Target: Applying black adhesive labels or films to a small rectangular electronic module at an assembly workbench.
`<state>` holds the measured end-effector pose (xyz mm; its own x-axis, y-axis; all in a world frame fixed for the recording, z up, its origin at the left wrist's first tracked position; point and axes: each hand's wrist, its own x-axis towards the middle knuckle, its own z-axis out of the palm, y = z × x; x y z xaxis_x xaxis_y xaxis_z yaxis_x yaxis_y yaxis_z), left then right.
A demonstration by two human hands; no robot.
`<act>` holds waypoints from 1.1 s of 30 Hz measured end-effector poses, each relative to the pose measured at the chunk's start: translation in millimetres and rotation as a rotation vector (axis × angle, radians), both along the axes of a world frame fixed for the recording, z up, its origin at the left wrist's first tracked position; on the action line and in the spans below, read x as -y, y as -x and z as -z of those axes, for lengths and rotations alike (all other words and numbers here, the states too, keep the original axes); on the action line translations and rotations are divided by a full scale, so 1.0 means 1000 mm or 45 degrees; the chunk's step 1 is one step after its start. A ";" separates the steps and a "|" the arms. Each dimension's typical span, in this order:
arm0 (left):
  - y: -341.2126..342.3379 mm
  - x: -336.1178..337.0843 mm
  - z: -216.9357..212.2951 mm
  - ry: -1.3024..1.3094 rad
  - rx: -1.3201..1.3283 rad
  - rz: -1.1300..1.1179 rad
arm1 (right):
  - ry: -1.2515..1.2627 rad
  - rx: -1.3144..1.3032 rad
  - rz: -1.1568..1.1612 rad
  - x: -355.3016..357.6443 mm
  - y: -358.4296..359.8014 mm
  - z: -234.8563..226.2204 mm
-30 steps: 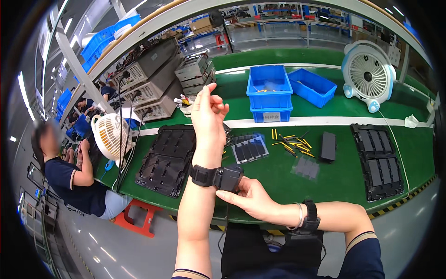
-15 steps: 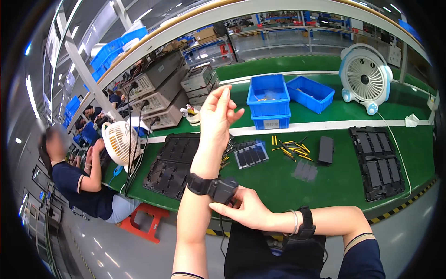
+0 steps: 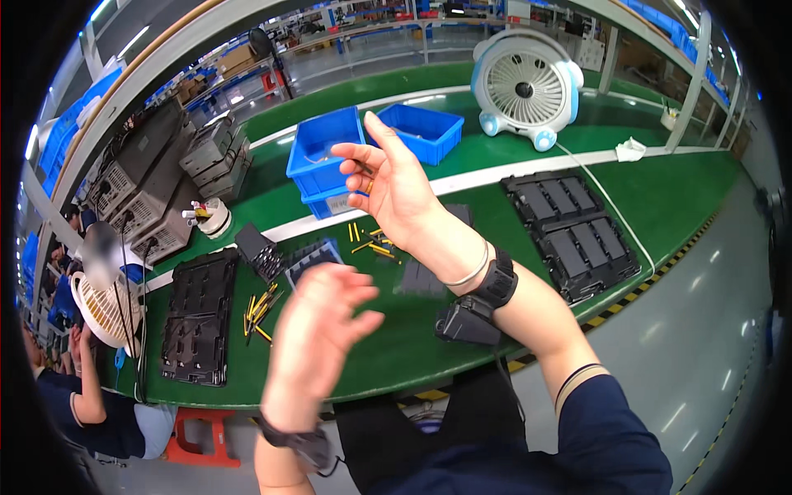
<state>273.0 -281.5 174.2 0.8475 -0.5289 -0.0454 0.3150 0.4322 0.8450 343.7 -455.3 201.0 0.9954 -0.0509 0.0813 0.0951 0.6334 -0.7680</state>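
From my feed I see a long green surface [image 3: 660,194] with a white stripe running along it and a yellow-and-black striped front edge. On it, at the left, lies a black moulded tray [image 3: 196,318]; a second black tray [image 3: 572,231] sits well apart at the right. Between them — scattered yellow pins [image 3: 260,307], a small black ribbed block [image 3: 258,252], a dark framed panel [image 3: 312,257] and a grey flat pad [image 3: 422,279]. Behind the stripe stand two blue bins [image 3: 323,157] — one just beside the other — and a white fan [image 3: 525,87]. A white roll [image 3: 216,219] stands near grey equipment boxes [image 3: 157,194] at the far left.
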 end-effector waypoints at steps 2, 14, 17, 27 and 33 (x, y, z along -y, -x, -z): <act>0.030 0.018 0.016 -0.157 -0.077 0.214 | -0.010 0.012 -0.012 -0.010 0.003 -0.008; 0.072 0.032 0.035 -0.056 -0.123 0.618 | 2.007 1.308 0.966 -0.022 0.007 0.030; 0.080 0.032 0.028 0.042 -0.171 0.702 | 2.476 1.828 1.058 -0.027 0.013 0.046; 0.022 -0.026 0.004 -0.377 0.446 -0.099 | 1.813 1.003 0.577 -0.004 0.027 0.062; -0.056 -0.038 0.019 -0.243 0.131 0.038 | 1.435 0.795 0.053 -0.016 0.055 0.068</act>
<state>328.9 -243.4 155.5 0.8368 -0.5441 -0.0609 0.2329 0.2531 0.9390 288.3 -439.4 133.0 0.7729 0.3199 0.5479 0.6336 -0.3441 -0.6929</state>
